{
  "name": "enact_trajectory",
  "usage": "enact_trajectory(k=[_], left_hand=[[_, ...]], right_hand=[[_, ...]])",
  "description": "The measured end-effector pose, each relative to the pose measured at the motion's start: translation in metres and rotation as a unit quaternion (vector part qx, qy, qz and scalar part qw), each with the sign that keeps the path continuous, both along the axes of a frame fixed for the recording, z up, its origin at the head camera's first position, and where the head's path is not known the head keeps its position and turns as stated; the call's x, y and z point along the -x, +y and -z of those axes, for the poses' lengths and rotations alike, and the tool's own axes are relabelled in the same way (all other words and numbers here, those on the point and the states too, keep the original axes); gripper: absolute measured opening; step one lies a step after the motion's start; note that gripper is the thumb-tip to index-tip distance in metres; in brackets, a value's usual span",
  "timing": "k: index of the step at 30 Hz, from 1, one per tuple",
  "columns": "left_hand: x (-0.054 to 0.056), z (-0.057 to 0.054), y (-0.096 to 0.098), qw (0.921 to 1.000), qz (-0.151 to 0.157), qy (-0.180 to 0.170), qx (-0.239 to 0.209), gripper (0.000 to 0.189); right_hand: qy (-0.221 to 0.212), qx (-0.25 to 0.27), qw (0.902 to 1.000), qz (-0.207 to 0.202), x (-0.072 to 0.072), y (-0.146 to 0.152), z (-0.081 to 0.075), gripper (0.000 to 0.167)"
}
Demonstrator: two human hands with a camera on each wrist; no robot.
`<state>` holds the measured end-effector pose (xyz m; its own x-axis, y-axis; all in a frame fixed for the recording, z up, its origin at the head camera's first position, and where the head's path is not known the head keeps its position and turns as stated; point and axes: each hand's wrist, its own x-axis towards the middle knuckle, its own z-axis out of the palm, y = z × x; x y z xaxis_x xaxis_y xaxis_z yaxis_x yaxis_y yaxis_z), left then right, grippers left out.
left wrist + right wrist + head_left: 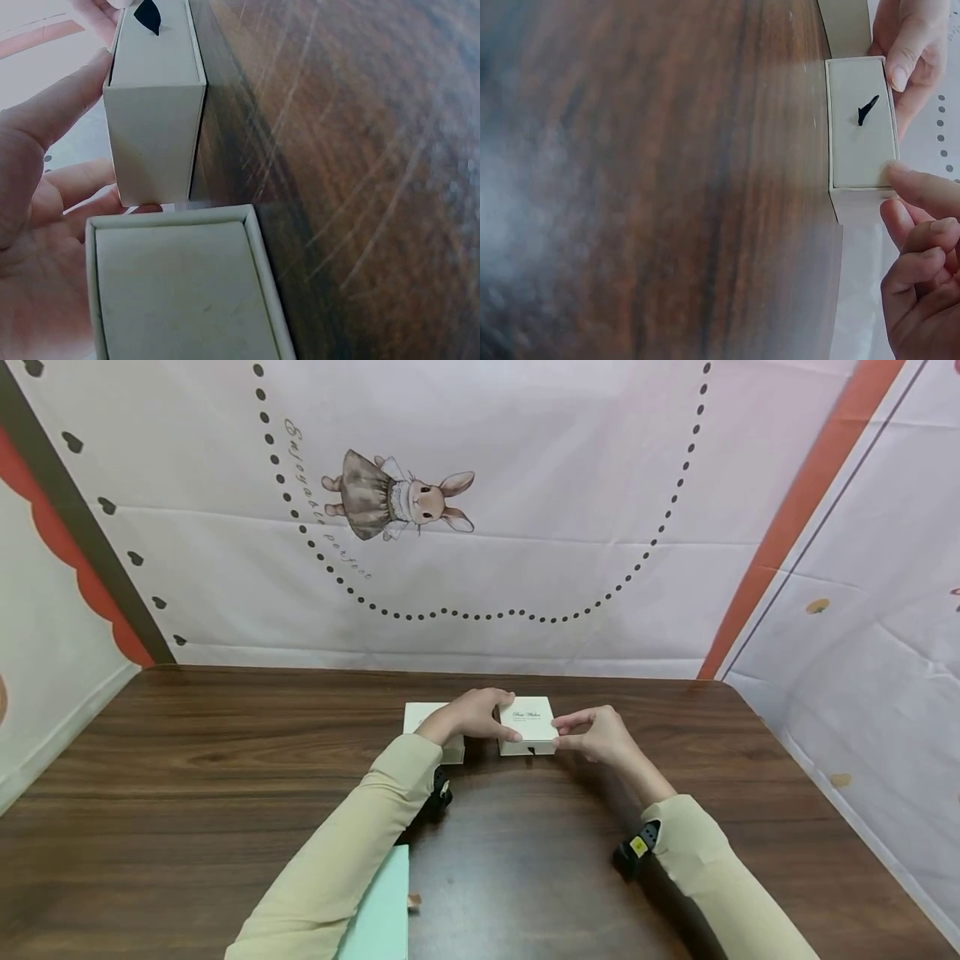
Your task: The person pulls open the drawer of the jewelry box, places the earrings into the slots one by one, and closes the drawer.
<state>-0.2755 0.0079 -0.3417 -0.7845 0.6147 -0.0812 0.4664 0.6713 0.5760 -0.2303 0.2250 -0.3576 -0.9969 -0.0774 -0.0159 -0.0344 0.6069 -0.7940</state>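
Observation:
A small white drawer-style gift box (pixel 527 720) with printed lettering on its lid lies near the far edge of the table. Its front bears a black ribbon tab (pixel 867 110). My left hand (pixel 477 714) spans the box's left part, with the thumb at the front edge and fingers toward the back. On the right side, my right hand (pixel 597 735) holds the front corner between thumb and fingers. A second white box (pixel 420 717) stands just to the left, partly covered by my left hand and wrist; its drawer end (pixel 180 292) shows in the left wrist view.
Under my left forearm lies a pale mint-green flat item (pixel 386 902), with a small brown piece (pixel 414 901) at its right edge. The dark wood table (pixel 187 760) ends at a white printed cloth (pixel 540 527) behind the boxes.

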Motion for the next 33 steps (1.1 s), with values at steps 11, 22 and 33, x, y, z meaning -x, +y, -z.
enact_trajectory(k=[11,22,33], left_hand=[[0.002,0.000,0.001,0.9999,-0.005,-0.008,0.009,0.075],[0.002,0.000,0.002,0.9992,-0.004,-0.001,0.039,0.079],[0.002,-0.019,-0.023,0.9996,-0.023,0.011,-0.011,0.074]], right_hand=[[0.020,-0.032,0.9993,0.003,0.001,-0.003,-0.001,0.027],[0.005,-0.023,0.9997,-0.011,-0.001,-0.002,-0.002,0.032],[0.014,-0.043,0.9988,-0.021,-0.005,0.007,-0.009,0.034]])
